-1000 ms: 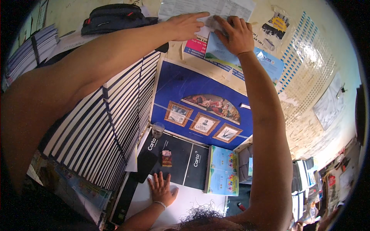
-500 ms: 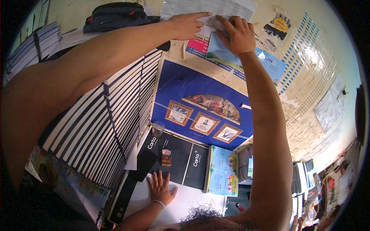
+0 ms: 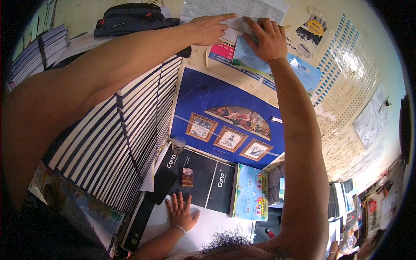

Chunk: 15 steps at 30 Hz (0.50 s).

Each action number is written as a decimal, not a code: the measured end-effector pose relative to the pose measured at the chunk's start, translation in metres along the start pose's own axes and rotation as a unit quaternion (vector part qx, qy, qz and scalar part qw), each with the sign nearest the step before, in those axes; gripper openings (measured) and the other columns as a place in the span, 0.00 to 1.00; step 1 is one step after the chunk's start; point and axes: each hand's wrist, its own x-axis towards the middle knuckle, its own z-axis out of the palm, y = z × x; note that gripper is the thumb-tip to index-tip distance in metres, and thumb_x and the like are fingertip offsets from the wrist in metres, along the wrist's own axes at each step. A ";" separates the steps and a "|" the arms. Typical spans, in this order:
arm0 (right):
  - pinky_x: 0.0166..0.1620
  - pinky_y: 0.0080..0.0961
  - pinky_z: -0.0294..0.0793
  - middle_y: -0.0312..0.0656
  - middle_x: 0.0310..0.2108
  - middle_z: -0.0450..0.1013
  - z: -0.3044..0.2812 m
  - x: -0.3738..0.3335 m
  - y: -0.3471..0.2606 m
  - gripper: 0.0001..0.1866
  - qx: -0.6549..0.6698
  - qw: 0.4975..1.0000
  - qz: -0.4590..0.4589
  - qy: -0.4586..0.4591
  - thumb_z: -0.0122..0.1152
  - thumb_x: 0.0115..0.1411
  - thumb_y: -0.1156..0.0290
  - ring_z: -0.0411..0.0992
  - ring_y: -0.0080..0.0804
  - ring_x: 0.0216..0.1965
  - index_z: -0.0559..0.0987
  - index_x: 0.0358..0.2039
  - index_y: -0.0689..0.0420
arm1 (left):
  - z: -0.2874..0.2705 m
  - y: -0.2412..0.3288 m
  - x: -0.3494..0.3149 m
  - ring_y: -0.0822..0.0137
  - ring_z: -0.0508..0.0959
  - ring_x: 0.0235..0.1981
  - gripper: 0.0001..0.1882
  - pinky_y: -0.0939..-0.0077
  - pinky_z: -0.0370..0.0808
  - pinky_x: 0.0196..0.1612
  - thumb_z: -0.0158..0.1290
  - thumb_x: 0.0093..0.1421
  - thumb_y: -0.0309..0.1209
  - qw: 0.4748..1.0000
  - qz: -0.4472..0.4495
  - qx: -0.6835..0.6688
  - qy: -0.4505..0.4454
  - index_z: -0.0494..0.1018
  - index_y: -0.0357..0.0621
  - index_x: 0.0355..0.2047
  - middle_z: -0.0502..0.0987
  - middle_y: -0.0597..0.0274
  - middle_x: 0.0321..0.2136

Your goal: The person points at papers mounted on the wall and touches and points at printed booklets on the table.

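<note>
My left hand (image 3: 182,213) lies flat with fingers spread on a white sheet (image 3: 203,223) on the desk, a pale band round its wrist. Past its fingertips is a small red-brown cigarette pack (image 3: 187,177). My right arm is raised to the wall, and my right hand (image 3: 269,40) rests with bent, parted fingers at the lower edge of a printed sheet (image 3: 216,8), over a blue leaflet (image 3: 248,56). Facing it, another person's hand (image 3: 209,30), reaching in from the left, points a finger at that sheet. Hair shows at the bottom edge.
Tall stacks of dark-and-white bound pads (image 3: 125,130) line the left. A plastic cup (image 3: 177,145) and a dark phone-like object (image 3: 164,184) stand near them. A stack of blue leaflets (image 3: 251,193) is at the right. A black bag (image 3: 130,19) lies on top.
</note>
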 end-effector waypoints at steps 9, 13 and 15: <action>0.52 0.42 0.71 0.38 0.46 0.74 -0.003 0.001 0.000 0.29 -0.001 1.000 -0.009 0.007 0.67 0.61 0.45 0.74 0.40 0.49 0.77 0.63 0.31 | 0.004 -0.002 -0.003 0.33 0.40 0.79 0.46 0.26 0.30 0.75 0.49 0.66 0.62 1.000 0.007 0.001 0.022 0.58 0.51 0.77 0.48 0.38 0.78; 0.52 0.42 0.71 0.38 0.46 0.74 -0.001 0.000 0.002 0.31 0.015 1.000 -0.006 0.018 0.68 0.61 0.44 0.74 0.41 0.49 0.77 0.64 0.33 | 0.007 -0.002 -0.003 0.34 0.40 0.79 0.46 0.27 0.29 0.76 0.48 0.66 0.62 1.000 0.008 -0.003 0.023 0.58 0.51 0.77 0.48 0.38 0.78; 0.52 0.43 0.71 0.38 0.47 0.74 0.000 0.001 0.003 0.33 0.020 1.000 -0.002 0.022 0.67 0.60 0.41 0.74 0.42 0.50 0.76 0.65 0.35 | 0.007 0.000 -0.004 0.35 0.40 0.80 0.46 0.27 0.29 0.76 0.48 0.66 0.62 1.000 0.005 -0.010 0.022 0.58 0.51 0.77 0.47 0.38 0.78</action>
